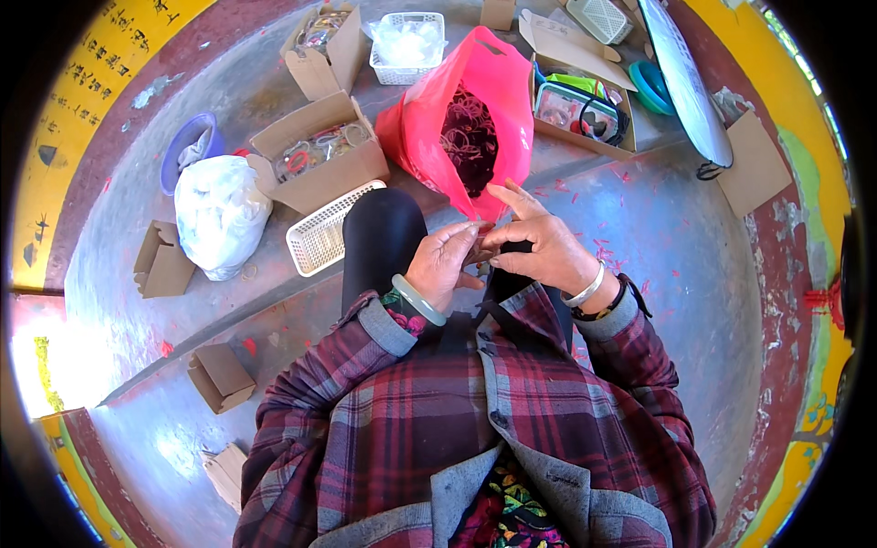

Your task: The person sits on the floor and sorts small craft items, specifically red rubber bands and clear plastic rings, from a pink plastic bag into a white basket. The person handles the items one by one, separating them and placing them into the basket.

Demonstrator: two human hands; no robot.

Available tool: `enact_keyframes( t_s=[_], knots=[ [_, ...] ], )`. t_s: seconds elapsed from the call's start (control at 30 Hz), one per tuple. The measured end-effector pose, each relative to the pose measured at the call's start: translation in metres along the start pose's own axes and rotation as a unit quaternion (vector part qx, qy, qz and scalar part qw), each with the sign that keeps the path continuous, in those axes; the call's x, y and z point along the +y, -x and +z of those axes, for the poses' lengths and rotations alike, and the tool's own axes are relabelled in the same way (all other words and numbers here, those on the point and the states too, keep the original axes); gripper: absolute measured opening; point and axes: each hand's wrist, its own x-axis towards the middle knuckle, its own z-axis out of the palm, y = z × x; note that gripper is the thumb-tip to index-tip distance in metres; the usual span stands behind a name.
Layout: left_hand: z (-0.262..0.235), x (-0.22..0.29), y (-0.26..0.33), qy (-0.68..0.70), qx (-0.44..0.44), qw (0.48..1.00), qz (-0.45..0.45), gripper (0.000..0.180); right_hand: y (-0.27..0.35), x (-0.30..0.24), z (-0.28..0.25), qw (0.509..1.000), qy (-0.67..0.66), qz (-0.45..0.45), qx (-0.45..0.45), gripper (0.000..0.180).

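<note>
My left hand [441, 262], with a pale bangle at the wrist, meets my right hand [548, 245] in front of my lap. The fingers of both are pinched together around something small and reddish that I cannot make out. One finger of my right hand stretches up and away from the pinch. Just beyond my hands stands a pink plastic bag [512, 96], its mouth wide apart. Inside it lies a heap of dark red and pinkish thin loops [468, 137]. The bag's near edge is close to my fingertips.
Left of the bag are a white basket [315, 239], a cardboard box of small items [343, 169], a stuffed white bag [222, 215] and a purple basin [216, 137]. At the right, another box [598, 146] sits near a leaning round board [690, 82]. Red scraps litter the floor.
</note>
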Motion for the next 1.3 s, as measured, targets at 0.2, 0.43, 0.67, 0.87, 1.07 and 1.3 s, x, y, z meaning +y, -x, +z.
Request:
enact_keyframes(
  t_s=[0.2,0.43,0.67,0.87,1.07,1.3],
  knots=[
    [0.0,-0.004,-0.001,0.005,-0.007,1.0,0.005,0.037,-0.001,0.0,-0.001,0.999,0.038,-0.009,-0.022,0.029],
    [-0.003,-0.006,-0.002,0.011,-0.018,1.0,-0.002,0.038,-0.004,-0.002,-0.004,0.998,0.056,-0.017,-0.034,0.031],
    [0.002,-0.001,-0.001,0.017,-0.007,1.0,-0.005,0.034,-0.006,0.002,-0.004,1.0,0.008,0.007,-0.028,0.03],
    [0.002,0.0,0.001,-0.003,-0.025,1.0,0.003,0.036,-0.008,0.005,0.001,0.998,-0.014,0.013,-0.057,0.026],
    [0.002,-0.004,0.001,0.019,-0.008,1.0,0.013,0.037,-0.009,0.004,0.002,0.997,0.033,-0.052,-0.042,0.02],
    [0.002,-0.005,0.0,0.018,-0.008,1.0,-0.008,0.037,-0.013,0.014,0.01,0.984,0.06,-0.115,-0.121,0.018]
  ],
)
